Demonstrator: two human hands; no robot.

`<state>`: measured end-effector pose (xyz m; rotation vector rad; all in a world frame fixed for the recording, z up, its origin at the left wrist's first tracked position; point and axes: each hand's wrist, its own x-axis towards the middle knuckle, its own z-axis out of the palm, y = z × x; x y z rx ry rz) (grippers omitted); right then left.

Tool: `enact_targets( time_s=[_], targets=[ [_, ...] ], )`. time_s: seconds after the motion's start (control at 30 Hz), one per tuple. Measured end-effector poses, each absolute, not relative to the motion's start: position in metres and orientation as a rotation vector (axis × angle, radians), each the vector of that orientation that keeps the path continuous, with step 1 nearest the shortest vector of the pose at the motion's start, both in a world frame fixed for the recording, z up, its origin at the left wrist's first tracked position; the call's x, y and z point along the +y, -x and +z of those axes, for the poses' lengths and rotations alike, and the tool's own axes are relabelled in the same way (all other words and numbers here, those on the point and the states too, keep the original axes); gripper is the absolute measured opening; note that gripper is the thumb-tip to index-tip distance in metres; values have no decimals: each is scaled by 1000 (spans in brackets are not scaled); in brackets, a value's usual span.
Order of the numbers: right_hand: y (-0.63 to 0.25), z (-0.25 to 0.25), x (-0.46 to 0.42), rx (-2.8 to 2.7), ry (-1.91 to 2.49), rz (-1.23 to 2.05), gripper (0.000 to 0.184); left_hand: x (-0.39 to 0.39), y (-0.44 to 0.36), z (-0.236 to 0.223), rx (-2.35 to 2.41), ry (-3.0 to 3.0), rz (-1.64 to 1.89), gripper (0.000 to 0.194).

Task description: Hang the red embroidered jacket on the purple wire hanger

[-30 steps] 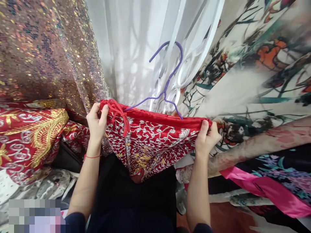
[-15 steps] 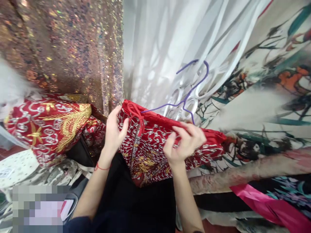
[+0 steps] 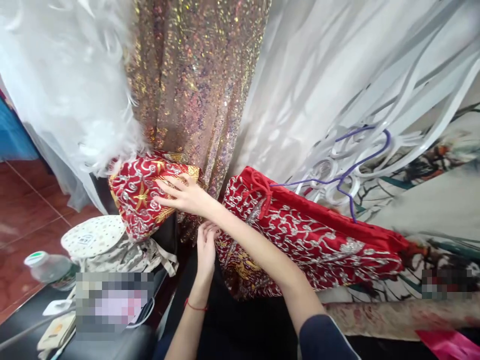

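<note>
My right hand (image 3: 183, 195) reaches across to the left, its fingers spread over a red embroidered garment (image 3: 131, 202) with gold and silver patterns. Under that forearm is my left hand (image 3: 207, 247), fingers curled close to the left edge of a red skirt (image 3: 315, 245) with silver embroidery; what they hold, if anything, is hidden. The skirt lies slanted across my lap, a red drawstring bow (image 3: 264, 192) at its waistband. A purple hanger (image 3: 339, 178) sits at the waistband, its hook upward.
Sequined gold fabric (image 3: 202, 85) hangs ahead, beside white feathery cloth (image 3: 93, 90) and pale drapes (image 3: 300, 75). White curved metalwork (image 3: 416, 120) stands right. At lower left are a dotted cloth bag (image 3: 97, 237), a plastic bottle (image 3: 48, 270) and a black seat (image 3: 112, 342).
My right hand has left the skirt's waistband and crossed left onto the other red garment. My left hand has come off the waistband corner, lower down. The view has turned left.
</note>
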<state>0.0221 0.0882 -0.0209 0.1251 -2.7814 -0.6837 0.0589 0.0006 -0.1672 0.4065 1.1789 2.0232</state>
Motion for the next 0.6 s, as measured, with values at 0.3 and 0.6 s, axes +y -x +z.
enact_targets(
  time_s=[0.3,0.6],
  targets=[
    [-26,36,71,-2766,217,-425,35,2,-3,-139,1210,-184,2346,46],
    [-88,59,84,-2374,610,247,20,14,9,-44,1478,-753,2621,47]
  ],
)
